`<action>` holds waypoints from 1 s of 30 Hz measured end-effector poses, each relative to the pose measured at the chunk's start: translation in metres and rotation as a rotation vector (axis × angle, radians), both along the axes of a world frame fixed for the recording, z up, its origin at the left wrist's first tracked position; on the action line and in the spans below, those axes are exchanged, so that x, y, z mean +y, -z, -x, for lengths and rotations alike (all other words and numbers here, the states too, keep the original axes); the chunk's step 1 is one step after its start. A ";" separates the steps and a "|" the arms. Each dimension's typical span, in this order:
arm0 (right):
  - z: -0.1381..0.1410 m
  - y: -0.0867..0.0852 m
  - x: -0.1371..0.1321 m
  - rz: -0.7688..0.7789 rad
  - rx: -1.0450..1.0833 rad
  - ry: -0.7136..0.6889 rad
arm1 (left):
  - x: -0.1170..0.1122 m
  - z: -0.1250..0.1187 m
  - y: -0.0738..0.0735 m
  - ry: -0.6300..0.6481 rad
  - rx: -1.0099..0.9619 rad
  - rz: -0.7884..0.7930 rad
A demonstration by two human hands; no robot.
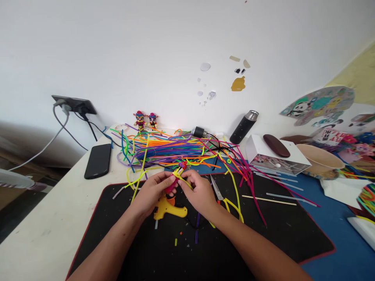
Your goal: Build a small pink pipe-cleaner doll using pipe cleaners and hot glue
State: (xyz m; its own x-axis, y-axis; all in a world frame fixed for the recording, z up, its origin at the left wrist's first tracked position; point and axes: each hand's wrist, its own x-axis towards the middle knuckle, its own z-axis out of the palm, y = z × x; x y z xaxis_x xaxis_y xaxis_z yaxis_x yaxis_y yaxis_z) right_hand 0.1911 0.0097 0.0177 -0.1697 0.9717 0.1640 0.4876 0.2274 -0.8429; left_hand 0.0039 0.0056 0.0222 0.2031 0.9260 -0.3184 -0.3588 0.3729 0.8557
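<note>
My left hand (pixel 154 191) and my right hand (pixel 197 191) meet over the black mat (pixel 258 230), both pinching a small pipe-cleaner figure (pixel 177 175) of red, pink and yellow. A yellow strand curls from it across my right fingers. Under my hands lies a yellow glue gun (pixel 168 210). Scissors (pixel 218 191) with yellow handles lie just right of my right hand. A heap of coloured pipe cleaners (pixel 172 150) spreads behind the hands.
Two finished small figures (pixel 145 120) stand at the wall. A black phone (pixel 98 160) lies left, a dark flask (pixel 243 127) and white box (pixel 275 156) right, plus a bowl (pixel 319 160). Cables hang from a wall socket (pixel 74 104). Thin sticks (pixel 269 200) lie on the mat.
</note>
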 end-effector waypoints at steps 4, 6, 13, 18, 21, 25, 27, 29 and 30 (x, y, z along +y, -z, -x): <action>0.001 -0.001 0.000 -0.035 -0.010 -0.006 | -0.001 0.000 -0.001 0.009 0.001 0.012; 0.001 -0.001 0.000 -0.053 -0.029 -0.009 | -0.001 0.000 -0.001 0.016 0.011 0.008; 0.000 -0.005 0.001 -0.012 0.015 -0.023 | -0.003 0.000 -0.005 0.034 0.141 -0.104; 0.003 -0.006 0.003 0.164 0.259 -0.034 | -0.005 0.001 -0.007 0.031 0.214 -0.193; 0.005 -0.006 0.005 0.338 0.472 -0.075 | -0.005 0.001 -0.008 0.035 0.231 -0.242; 0.006 -0.013 0.004 0.516 0.671 -0.135 | -0.007 0.000 -0.008 0.016 0.269 -0.305; 0.005 -0.018 0.003 0.552 0.721 -0.130 | -0.008 0.000 -0.008 0.013 0.303 -0.346; 0.003 -0.023 0.001 0.584 0.748 -0.126 | -0.009 0.000 -0.007 0.013 0.353 -0.408; 0.002 -0.026 0.000 0.605 0.758 -0.127 | -0.010 0.001 -0.007 0.008 0.392 -0.451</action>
